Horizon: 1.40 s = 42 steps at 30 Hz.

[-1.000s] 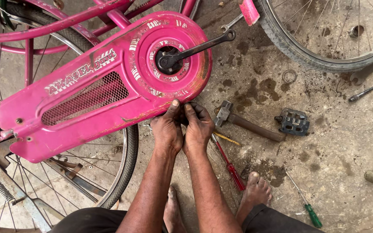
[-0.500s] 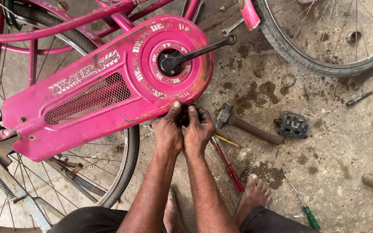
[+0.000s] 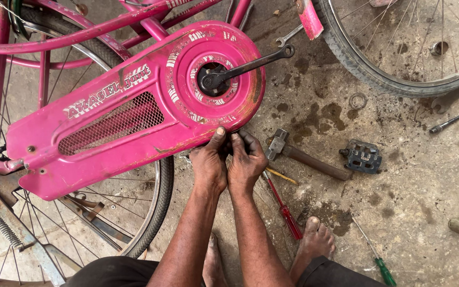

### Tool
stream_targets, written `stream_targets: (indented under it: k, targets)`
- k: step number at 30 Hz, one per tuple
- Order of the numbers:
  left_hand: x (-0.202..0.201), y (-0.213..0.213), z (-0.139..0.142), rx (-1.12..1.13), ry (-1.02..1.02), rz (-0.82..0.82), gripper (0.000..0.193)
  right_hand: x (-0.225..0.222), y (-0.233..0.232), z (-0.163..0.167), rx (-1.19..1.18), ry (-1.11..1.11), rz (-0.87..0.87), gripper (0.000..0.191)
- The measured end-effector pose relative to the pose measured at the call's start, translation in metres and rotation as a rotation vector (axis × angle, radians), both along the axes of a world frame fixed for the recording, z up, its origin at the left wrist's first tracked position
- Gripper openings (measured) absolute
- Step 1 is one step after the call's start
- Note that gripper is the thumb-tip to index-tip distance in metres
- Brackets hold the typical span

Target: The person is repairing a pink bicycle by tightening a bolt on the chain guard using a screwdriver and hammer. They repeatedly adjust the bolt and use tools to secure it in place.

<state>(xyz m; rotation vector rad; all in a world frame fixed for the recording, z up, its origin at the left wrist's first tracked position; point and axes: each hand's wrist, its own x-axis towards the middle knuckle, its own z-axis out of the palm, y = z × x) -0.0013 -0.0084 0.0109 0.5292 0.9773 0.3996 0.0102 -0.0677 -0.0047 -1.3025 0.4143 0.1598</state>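
A pink bicycle lies on its side, its pink chain guard facing up, with a black crank arm sticking out of its round end. My left hand and my right hand are pressed together at the lower rim of that round end. Their fingers are closed around something small and dark under the rim that I cannot make out. The thumb of the left hand rests on the guard's edge.
On the stained concrete floor lie a hammer, a red-handled screwdriver, a black pedal, a green-handled screwdriver, a metal ring and a spanner. Bicycle wheels stand at the top right and lower left. My bare feet are below.
My hands have stayed at the guard's lower rim with only small finger shifts. The view has drifted a little; nothing else moved.
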Motion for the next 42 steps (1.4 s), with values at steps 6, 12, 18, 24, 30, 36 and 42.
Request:
stream_targets:
  k: [6,12,18,24,30,36,42]
  targets:
    - [-0.001,0.0,-0.003,0.002,-0.013,0.002,0.028,-0.002,-0.003,-0.011,-0.02,-0.098,0.041,0.015]
    - [0.001,-0.001,-0.004,0.024,-0.029,-0.003,0.024,0.0,-0.003,-0.022,0.089,-0.072,0.059,0.016]
    - [0.0,-0.002,0.0,0.046,-0.029,-0.01,0.022,0.003,-0.003,-0.015,0.107,0.015,0.071,0.023]
    - [0.0,-0.001,0.005,0.028,0.007,-0.008,0.021,0.004,-0.003,-0.005,0.179,0.126,0.05,0.026]
    - [0.001,-0.001,0.009,0.028,0.036,-0.026,0.022,0.006,-0.002,-0.005,0.208,0.168,0.05,0.028]
    - [0.002,-0.001,0.008,0.004,0.031,0.001,0.022,0.005,0.0,0.003,0.189,0.171,-0.006,0.023]
    - [0.001,-0.001,-0.001,0.019,0.029,0.007,0.023,0.004,0.001,0.008,0.006,0.113,0.083,0.017]
